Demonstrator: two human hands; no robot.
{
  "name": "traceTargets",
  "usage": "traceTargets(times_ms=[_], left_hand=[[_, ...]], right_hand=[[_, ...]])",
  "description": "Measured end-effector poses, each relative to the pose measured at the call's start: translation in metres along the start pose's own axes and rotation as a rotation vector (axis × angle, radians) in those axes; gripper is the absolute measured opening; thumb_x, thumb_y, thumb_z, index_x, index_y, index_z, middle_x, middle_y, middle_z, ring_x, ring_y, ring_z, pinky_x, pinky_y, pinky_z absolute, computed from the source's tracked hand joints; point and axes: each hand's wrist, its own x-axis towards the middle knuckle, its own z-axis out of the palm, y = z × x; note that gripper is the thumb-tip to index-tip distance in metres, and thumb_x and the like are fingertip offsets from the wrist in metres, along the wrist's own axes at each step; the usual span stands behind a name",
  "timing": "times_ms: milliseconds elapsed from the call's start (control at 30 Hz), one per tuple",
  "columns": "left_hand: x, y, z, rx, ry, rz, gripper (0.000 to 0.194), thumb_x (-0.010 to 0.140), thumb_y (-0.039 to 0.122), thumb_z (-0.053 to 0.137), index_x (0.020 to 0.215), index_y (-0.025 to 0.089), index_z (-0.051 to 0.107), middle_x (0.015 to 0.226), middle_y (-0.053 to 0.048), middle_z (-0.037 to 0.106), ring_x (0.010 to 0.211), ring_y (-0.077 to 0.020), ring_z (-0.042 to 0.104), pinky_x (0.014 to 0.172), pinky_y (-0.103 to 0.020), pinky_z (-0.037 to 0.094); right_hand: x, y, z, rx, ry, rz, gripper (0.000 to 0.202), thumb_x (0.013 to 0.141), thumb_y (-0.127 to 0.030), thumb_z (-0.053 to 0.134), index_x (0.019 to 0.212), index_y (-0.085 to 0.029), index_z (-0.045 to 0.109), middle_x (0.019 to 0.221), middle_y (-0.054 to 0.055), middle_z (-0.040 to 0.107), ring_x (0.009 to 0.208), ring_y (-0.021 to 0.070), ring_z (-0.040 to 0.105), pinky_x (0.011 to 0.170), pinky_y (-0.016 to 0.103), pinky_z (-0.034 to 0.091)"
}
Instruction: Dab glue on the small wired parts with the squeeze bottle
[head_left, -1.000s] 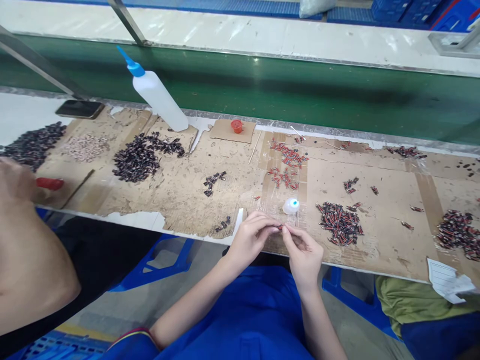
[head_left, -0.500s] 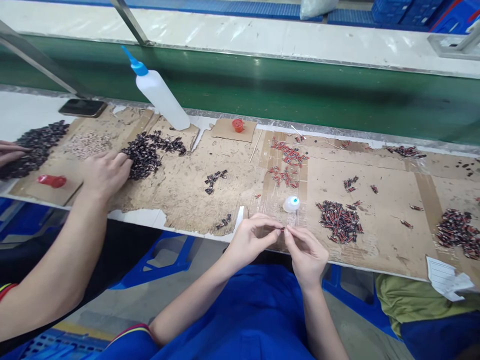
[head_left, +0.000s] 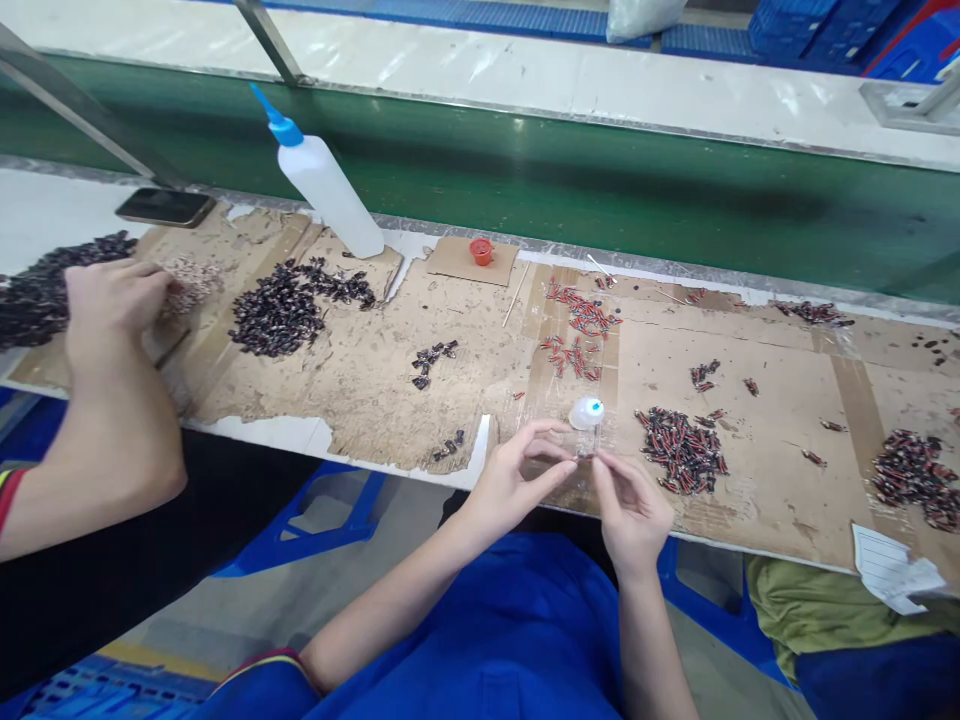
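Observation:
Just over the table's front edge, my left hand (head_left: pixel 523 470) and my right hand (head_left: pixel 634 508) face each other, thumb and forefinger of each pinched. A tiny dark reddish part (head_left: pixel 585 457) spans the short gap between their fingertips; its exact form is too small to make out. Right behind the fingertips stands a small white squeeze bottle (head_left: pixel 583 414) with a blue tip. A heap of small red-and-black parts (head_left: pixel 681 452) lies to the right of my right hand. Loose slim red parts (head_left: pixel 589 315) are scattered farther back, and a few black parts (head_left: pixel 431 362) lie to the left.
Worn cardboard (head_left: pixel 780 430) covers the table. A tall white bottle (head_left: pixel 334 195) leans at the back, near a red cup (head_left: pixel 481 251). At left, a co-worker's hand (head_left: pixel 120 290) is over black and pale piles. More red-and-black parts (head_left: pixel 916 475) lie far right.
My fingertips have moved slightly apart, with my right hand shifting a little right. The co-worker's hand has moved left, off the black pile beside it.

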Motion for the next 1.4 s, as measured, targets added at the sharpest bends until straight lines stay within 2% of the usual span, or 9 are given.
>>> traceTargets(times_ms=[100, 200, 333, 433, 767, 900, 1100, 1267, 1400], left_hand=[[0.008, -0.003, -0.021, 0.273, 0.091, 0.122, 0.030, 0.085, 0.026, 0.065, 0.115, 0.022, 0.059, 0.091, -0.004, 0.075, 0.099, -0.0216, 0.066, 0.095, -0.041, 0.049], [0.012, -0.011, -0.057, 0.551, 0.269, 0.210, 0.013, 0.088, 0.025, 0.060, 0.098, 0.022, 0.068, 0.093, -0.005, 0.074, 0.097, -0.0227, 0.064, 0.089, -0.041, 0.052], [-0.002, -0.021, -0.101, 0.807, 0.261, 0.191, 0.012, 0.087, 0.028, 0.060, 0.088, 0.024, 0.071, 0.085, -0.004, 0.074, 0.089, -0.0251, 0.061, 0.081, -0.040, 0.052], [-0.020, -0.025, -0.110, 0.890, 0.227, 0.169, 0.015, 0.087, 0.033, 0.060, 0.090, 0.024, 0.071, 0.084, -0.005, 0.073, 0.089, -0.0274, 0.060, 0.080, -0.042, 0.049], [-0.023, -0.035, -0.088, 0.996, 0.196, 0.154, 0.027, 0.095, 0.024, 0.044, 0.088, 0.023, 0.070, 0.084, -0.006, 0.071, 0.083, -0.0239, 0.058, 0.073, -0.037, 0.047], [-0.021, -0.038, -0.092, 0.996, 0.151, 0.195, 0.023, 0.093, 0.025, 0.048, 0.090, 0.022, 0.071, 0.085, -0.007, 0.069, 0.081, -0.0234, 0.058, 0.072, -0.037, 0.048], [-0.021, -0.028, -0.093, 0.919, 0.120, 0.254, 0.032, 0.094, 0.014, 0.039, 0.096, 0.021, 0.071, 0.085, -0.008, 0.069, 0.081, -0.0226, 0.059, 0.070, -0.036, 0.049], [-0.006, -0.022, -0.055, 0.683, 0.101, 0.399, 0.011, 0.092, 0.022, 0.057, 0.092, 0.021, 0.068, 0.085, -0.003, 0.073, 0.080, -0.0173, 0.064, 0.074, -0.032, 0.051], [0.007, -0.034, -0.017, 0.661, 0.044, 0.444, 0.012, 0.091, 0.024, 0.059, 0.086, 0.022, 0.069, 0.081, -0.003, 0.073, 0.088, -0.0202, 0.064, 0.081, -0.037, 0.049]], right_hand=[[0.015, 0.007, -0.018, -0.170, 0.254, -0.041, 0.018, 0.085, -0.032, 0.062, 0.091, -0.019, 0.073, 0.091, 0.009, 0.072, 0.084, 0.0216, 0.068, 0.082, 0.041, 0.055], [0.029, 0.008, -0.029, -0.386, 0.352, -0.150, 0.021, 0.087, -0.031, 0.058, 0.096, -0.018, 0.072, 0.107, 0.013, 0.068, 0.104, 0.0265, 0.063, 0.096, 0.050, 0.047], [0.037, 0.004, -0.017, -0.525, 0.168, -0.324, 0.034, 0.079, -0.035, 0.067, 0.111, -0.021, 0.067, 0.114, 0.012, 0.065, 0.113, 0.0303, 0.057, 0.102, 0.056, 0.042], [0.039, 0.005, 0.001, -0.528, -0.005, -0.357, 0.057, 0.076, -0.043, 0.071, 0.125, -0.019, 0.057, 0.116, 0.014, 0.064, 0.118, 0.0315, 0.050, 0.101, 0.056, 0.041], [0.043, 0.010, 0.014, -0.147, -0.099, -0.094, 0.030, 0.080, -0.035, 0.068, 0.099, -0.022, 0.049, 0.118, 0.012, 0.066, 0.128, 0.0260, 0.048, 0.105, 0.053, 0.038], [0.037, 0.009, 0.007, 0.105, -0.013, 0.137, 0.038, 0.071, -0.039, 0.075, 0.091, -0.023, 0.048, 0.092, 0.006, 0.072, 0.087, 0.0208, 0.068, 0.080, 0.037, 0.052], [0.036, 0.018, -0.003, 0.227, 0.140, 0.163, 0.041, 0.060, -0.044, 0.081, 0.083, -0.020, 0.056, 0.071, -0.001, 0.065, 0.058, 0.0129, 0.059, 0.055, 0.024, 0.044], [0.036, 0.018, -0.008, 0.288, 0.127, 0.205, 0.038, 0.064, -0.046, 0.075, 0.088, -0.020, 0.064, 0.086, 0.004, 0.068, 0.063, 0.0152, 0.058, 0.056, 0.027, 0.040], [0.033, 0.014, -0.011, 0.398, 0.117, 0.296, 0.031, 0.064, -0.042, 0.074, 0.082, -0.018, 0.065, 0.068, -0.001, 0.062, 0.048, 0.0083, 0.042, 0.046, 0.023, 0.029]])
